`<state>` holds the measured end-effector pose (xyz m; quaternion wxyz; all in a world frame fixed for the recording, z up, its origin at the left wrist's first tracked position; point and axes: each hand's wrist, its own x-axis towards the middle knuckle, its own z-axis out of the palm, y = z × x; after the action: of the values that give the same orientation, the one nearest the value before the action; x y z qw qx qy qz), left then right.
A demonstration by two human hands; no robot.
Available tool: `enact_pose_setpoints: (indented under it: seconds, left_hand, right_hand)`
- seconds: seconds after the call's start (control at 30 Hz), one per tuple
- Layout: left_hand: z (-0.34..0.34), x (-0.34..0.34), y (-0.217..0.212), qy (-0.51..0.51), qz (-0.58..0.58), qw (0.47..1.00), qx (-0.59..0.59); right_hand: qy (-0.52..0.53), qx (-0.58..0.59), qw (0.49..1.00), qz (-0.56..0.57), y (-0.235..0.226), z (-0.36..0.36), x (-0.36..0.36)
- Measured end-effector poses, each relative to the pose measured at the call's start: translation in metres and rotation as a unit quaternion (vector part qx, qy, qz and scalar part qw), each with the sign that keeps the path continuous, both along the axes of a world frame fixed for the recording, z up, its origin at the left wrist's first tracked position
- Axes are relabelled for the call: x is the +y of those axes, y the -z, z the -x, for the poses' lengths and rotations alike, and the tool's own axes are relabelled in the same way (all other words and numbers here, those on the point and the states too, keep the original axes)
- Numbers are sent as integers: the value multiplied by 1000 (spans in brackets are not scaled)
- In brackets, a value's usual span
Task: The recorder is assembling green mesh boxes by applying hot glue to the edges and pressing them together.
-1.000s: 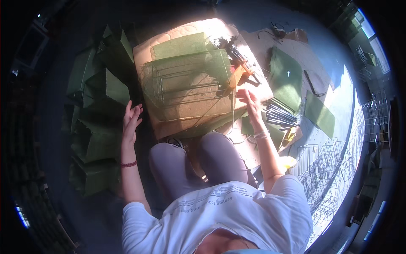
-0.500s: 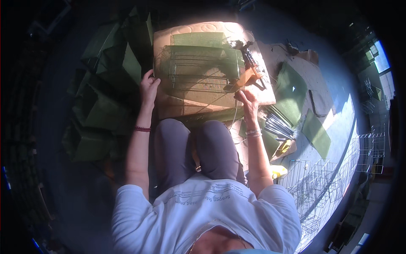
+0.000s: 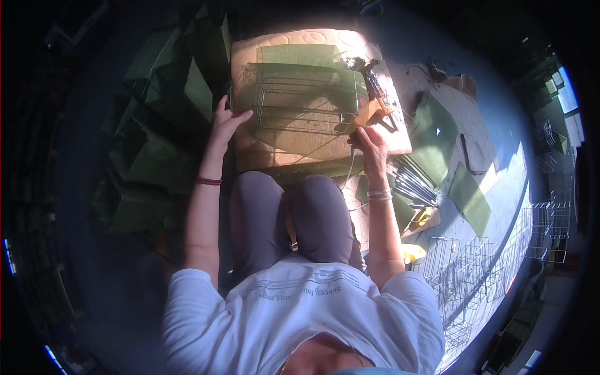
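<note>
Green mesh lies with a wire frame on the tan work surface, flat perhaps so both edges are reachable, the left hand spread wide beside it, the right hand curled near an orange tool, gripping what I cannot tell.

From my remote view, my left hand is at ten o'clock, thumb spread from fingers; my right hand at two, fingers bent; both forearms point toward twelve.
</note>
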<state>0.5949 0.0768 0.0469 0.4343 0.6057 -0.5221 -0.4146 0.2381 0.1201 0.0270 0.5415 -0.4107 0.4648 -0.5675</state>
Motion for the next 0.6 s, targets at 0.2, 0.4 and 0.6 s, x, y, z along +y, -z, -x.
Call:
enact_pose_setpoints:
  seconds: [0.2,0.4,0.6]
  left_hand:
    - [-10,-3,1,-45,25,985,164]
    - [-50,-18,7,-63,18,927,370]
    - [-66,-4,4,-275,92,937,194]
  right_hand:
    - [-21,-5,999,26,-23,4,-16]
    - [-39,-118,991,58,-64,-2,-45]
    - [-63,-157,984,46,-85,1,-68]
